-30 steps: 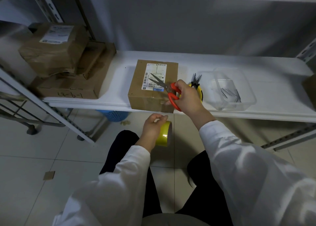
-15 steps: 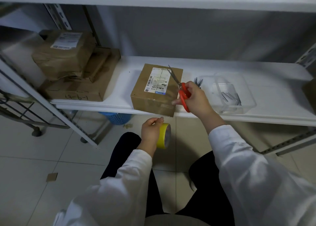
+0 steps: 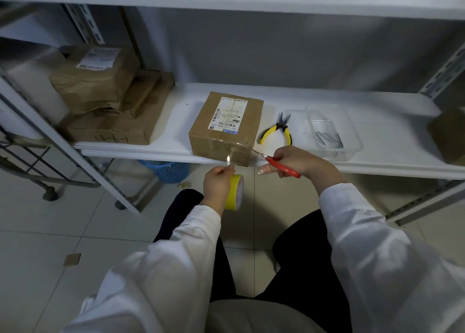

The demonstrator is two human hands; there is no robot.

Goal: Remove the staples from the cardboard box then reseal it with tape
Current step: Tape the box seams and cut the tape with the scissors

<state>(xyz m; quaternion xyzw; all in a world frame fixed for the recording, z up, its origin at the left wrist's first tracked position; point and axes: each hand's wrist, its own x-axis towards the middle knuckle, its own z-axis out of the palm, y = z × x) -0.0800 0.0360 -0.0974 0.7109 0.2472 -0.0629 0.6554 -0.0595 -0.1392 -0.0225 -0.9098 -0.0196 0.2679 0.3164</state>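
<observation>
A brown cardboard box (image 3: 226, 128) with a white shipping label sits at the front edge of the white shelf (image 3: 377, 166). Clear tape runs over its top and down its front face. A strip of that tape (image 3: 229, 157) stretches from the box down to the yellow tape roll (image 3: 235, 193), which my left hand (image 3: 217, 183) grips just below the shelf edge. My right hand (image 3: 299, 162) grips red-handled scissors (image 3: 276, 162), and their blades point left at the box's lower front corner beside the strip.
Yellow-handled pliers (image 3: 280, 131) lie right of the box. Beyond them a clear plastic tray (image 3: 352, 143) holds several metal staples. Stacked cardboard parcels (image 3: 105, 101) fill the shelf's left end. A blue basket (image 3: 168, 169) stands on the tiled floor under the shelf.
My right hand has swung the scissors down from above the box top to the front lower corner, blades now pointing left at the tape strip. The pliers are uncovered.
</observation>
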